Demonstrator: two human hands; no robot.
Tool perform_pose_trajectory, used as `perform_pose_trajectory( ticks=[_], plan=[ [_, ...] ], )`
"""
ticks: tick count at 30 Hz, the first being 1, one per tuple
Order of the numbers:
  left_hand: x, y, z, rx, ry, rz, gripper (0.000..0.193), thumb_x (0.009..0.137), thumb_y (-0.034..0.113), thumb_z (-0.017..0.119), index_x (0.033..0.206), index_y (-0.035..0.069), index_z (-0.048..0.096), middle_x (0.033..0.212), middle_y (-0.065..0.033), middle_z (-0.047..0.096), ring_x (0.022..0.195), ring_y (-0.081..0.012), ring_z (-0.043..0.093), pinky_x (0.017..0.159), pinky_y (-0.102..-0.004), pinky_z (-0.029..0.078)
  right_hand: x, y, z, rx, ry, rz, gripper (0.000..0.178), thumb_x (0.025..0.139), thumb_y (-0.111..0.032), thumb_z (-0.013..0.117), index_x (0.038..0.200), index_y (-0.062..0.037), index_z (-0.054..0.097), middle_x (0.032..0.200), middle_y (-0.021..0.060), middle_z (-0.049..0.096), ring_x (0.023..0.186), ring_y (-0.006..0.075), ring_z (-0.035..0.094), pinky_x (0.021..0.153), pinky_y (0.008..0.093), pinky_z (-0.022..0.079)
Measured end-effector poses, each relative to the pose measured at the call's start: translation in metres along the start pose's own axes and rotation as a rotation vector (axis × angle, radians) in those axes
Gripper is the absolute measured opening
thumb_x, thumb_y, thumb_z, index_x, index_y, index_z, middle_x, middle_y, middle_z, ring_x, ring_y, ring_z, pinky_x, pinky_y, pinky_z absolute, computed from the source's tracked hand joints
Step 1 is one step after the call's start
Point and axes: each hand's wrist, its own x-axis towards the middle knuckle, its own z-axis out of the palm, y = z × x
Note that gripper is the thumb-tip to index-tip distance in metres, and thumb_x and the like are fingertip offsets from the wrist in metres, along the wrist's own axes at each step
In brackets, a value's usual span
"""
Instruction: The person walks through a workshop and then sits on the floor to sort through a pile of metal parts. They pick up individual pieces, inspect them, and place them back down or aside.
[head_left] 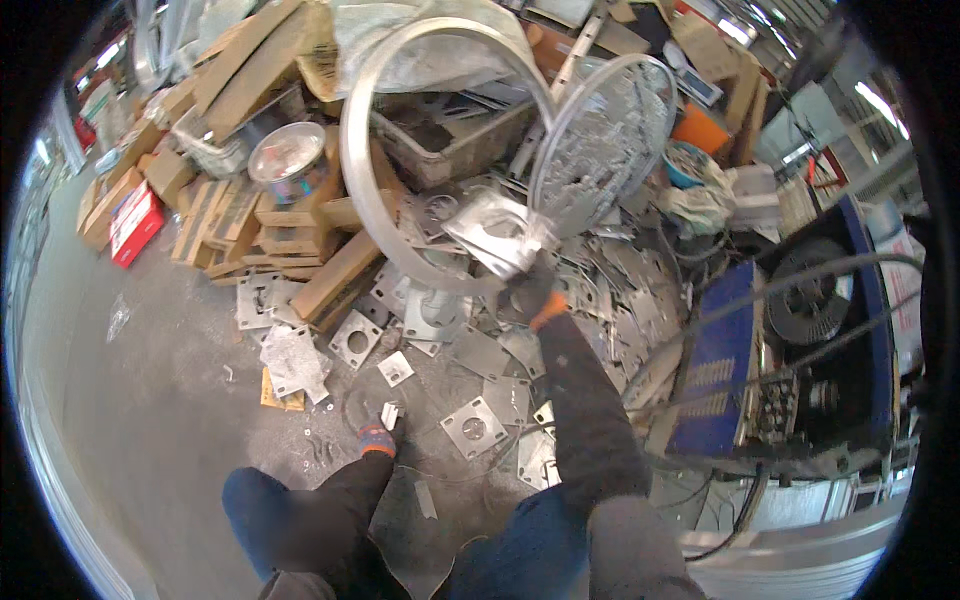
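My right hand, in a dark glove with an orange cuff, is stretched out ahead over the heap. Its fingers are closed on a shiny square metal plate with a round hole; part of the plate is smeared by motion. Just beside that hand passes the lower rim of a large metal ring. Low over the floor, my left hand, gloved with an orange cuff, closes on a small pale metal piece. Between the hands lie a small square plate and a larger holed plate.
A round mesh-covered frame leans behind the scrap metal heap. Cardboard boxes and a bucket stand at the far left. To the right is a blue machine with a wire spool and thick cables.
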Motion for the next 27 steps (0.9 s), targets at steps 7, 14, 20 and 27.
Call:
perform_pose_trajectory(
  ticks=[7,14,20,27],
  plan=[
    [-0.002,-0.008,0.005,0.044,0.052,0.128,0.055,0.085,0.058,0.051,0.104,0.010,0.069,0.093,-0.0178,0.069,0.087,-0.0336,0.067,0.076,-0.0442,0.052,-0.046,0.104,-0.070,-0.702,-0.118,0.429,0.032,0.083,-0.034,0.069,0.097,-0.0057,0.066,0.073,0.0018,0.060,0.058,0.0108,0.054,0.052,0.0271,0.045],
    [0.000,-0.007,0.005,0.100,0.053,0.098,0.063,0.084,0.060,0.050,0.115,0.007,0.064,0.095,-0.0193,0.069,0.093,-0.0353,0.065,0.081,-0.0437,0.050,-0.051,0.090,-0.165,-2.275,0.411,0.027,0.048,0.090,-0.035,0.055,0.135,-0.0200,0.048,0.143,0.0177,0.042,0.129,0.0349,0.044,0.103,0.0464,0.038],
    [-0.013,0.016,-0.022,0.167,-0.023,0.053,0.063,0.084,0.059,0.052,0.114,0.005,0.064,0.100,-0.0221,0.067,0.096,-0.0383,0.063,0.086,-0.0446,0.049,0.007,0.061,-0.123,-2.185,0.314,0.059,0.061,0.083,-0.013,0.058,0.140,-0.0285,0.044,0.152,0.0111,0.031,0.140,0.0371,0.027,0.112,0.0466,0.029],
    [-0.016,0.016,-0.023,-0.095,-0.004,0.058,0.055,0.085,0.052,0.054,0.114,0.008,0.064,0.105,-0.0203,0.067,0.097,-0.0406,0.062,0.084,-0.0467,0.049,-0.078,0.072,-0.182,-1.723,0.459,-0.440,0.046,0.084,-0.007,0.056,0.130,-0.0128,0.052,0.104,0.0173,0.065,0.097,0.0344,0.062,0.080,0.0426,0.050]
  ],
)
